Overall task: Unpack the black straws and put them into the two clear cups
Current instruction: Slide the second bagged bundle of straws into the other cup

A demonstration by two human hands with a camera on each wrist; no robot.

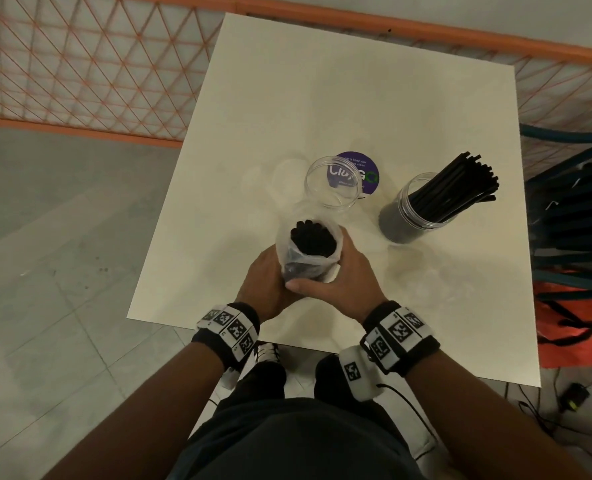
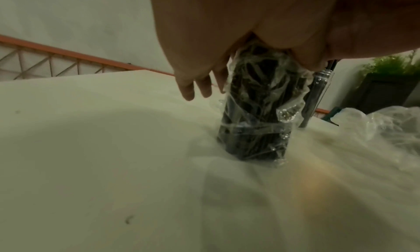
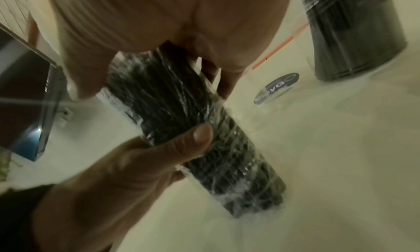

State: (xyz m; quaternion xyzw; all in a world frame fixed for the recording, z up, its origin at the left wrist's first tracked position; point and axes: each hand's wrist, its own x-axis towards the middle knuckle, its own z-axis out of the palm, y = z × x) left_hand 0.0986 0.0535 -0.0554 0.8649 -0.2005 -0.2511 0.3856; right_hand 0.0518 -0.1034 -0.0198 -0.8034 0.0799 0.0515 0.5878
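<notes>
A bundle of black straws (image 1: 313,239) in a clear plastic wrapper (image 2: 256,115) stands upright on the white table (image 1: 356,98), its top open. My left hand (image 1: 268,280) grips its lower part from the left; its thumb (image 3: 200,135) presses on the wrap. From the right, my right hand (image 1: 339,277) curls round the same bundle (image 3: 181,101). Just behind the bundle stands an empty clear cup (image 1: 334,183). To the right, a second clear cup (image 1: 422,206) is filled with loose black straws that lean right.
A round purple sticker (image 1: 369,169) lies on the table behind the empty cup. Crumpled clear plastic (image 2: 386,124) lies on the table at the right. An orange mesh fence (image 1: 80,64) runs behind; stacked dark chairs (image 1: 578,220) and an orange bag (image 1: 571,327) are at the right.
</notes>
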